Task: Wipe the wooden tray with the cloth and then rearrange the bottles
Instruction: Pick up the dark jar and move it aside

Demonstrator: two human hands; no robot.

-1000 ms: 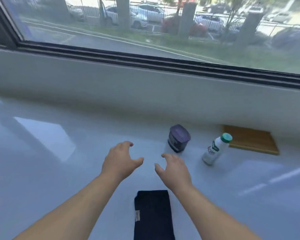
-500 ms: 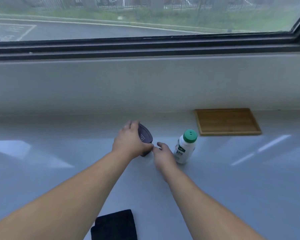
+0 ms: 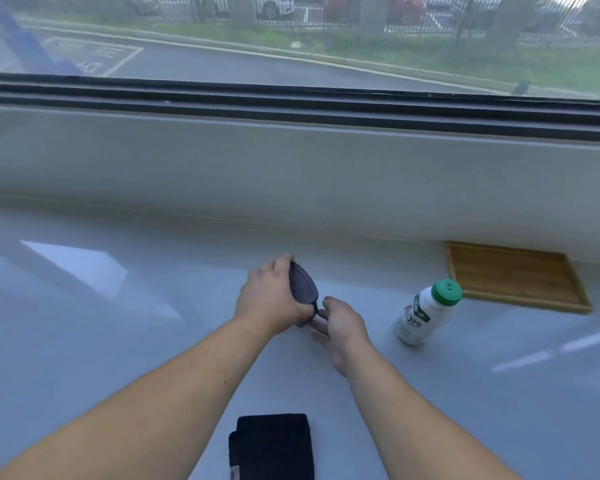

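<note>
Two forearms in view, both bare from the frame's lower edge up to the wrists; no sleeve edge shows anywhere along them. Left hand [image 3: 271,303]: bare, no glove, no ring or band on the fingers that show, nothing at the wrist. Right hand [image 3: 343,327]: likewise bare, no watch, strap or bracelet at the wrist. Fine hair shows faintly along the left forearm. Nails on both hands are too blurred to read. No marks, scars or tattoos can be made out.

grey counter [image 3: 118,341]: tray [image 3: 513,275], white bottle [image 3: 420,317] (upright), cloth [image 3: 274,445]
</note>
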